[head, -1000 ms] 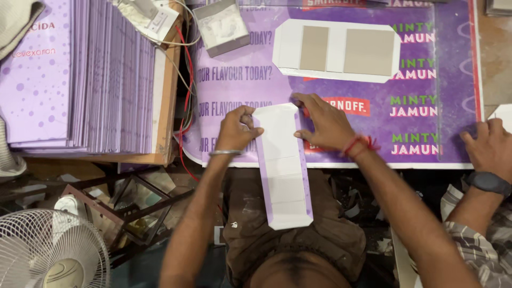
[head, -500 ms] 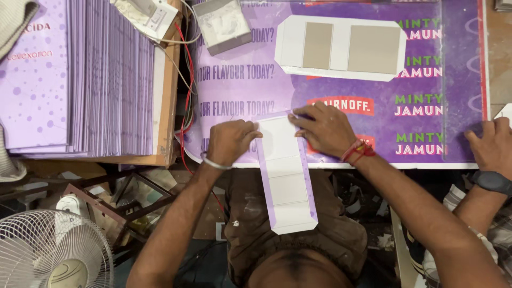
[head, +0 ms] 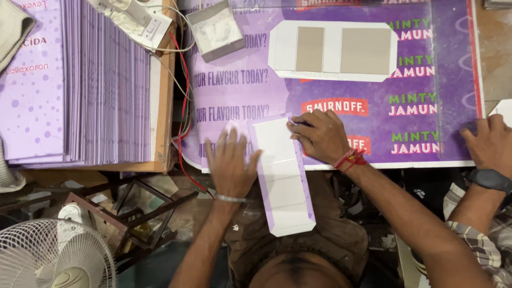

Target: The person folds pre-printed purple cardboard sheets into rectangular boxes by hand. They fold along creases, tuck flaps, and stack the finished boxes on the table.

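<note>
Left hand (head: 230, 162) flat and spread wide, fingers apart, palm down on the purple printed sheet (head: 426, 80) covering the table, gripping nothing; only the thumb side touching the left edge of the folded white-and-lilac card strip (head: 282, 176). Right hand (head: 320, 136) half curled, fingertips pressing on the upper right corner of the same strip, pinning it rather than clasping it. Strip lying between the two hands, so to the right of the left hand and to the lower left of the right hand. Long axis running away from the body, slightly tilted; far end resting on the table, near end hanging over the table edge above the lap. Right hand nearer to the far end, left hand nearer to the middle of the long side.

Counted: one strip under the hands; one wider flat card blank (head: 333, 50) with two grey-brown panels, further back on the table, well apart from both hands; one tall stack of lilac sheets (head: 80, 85) on a wooden board at the left; one small grey tray (head: 216, 29); one white fan (head: 48, 256) below at the left. One more hand of a co-worker (head: 488, 141), with a dark wristwatch, resting on the right edge of the table
</note>
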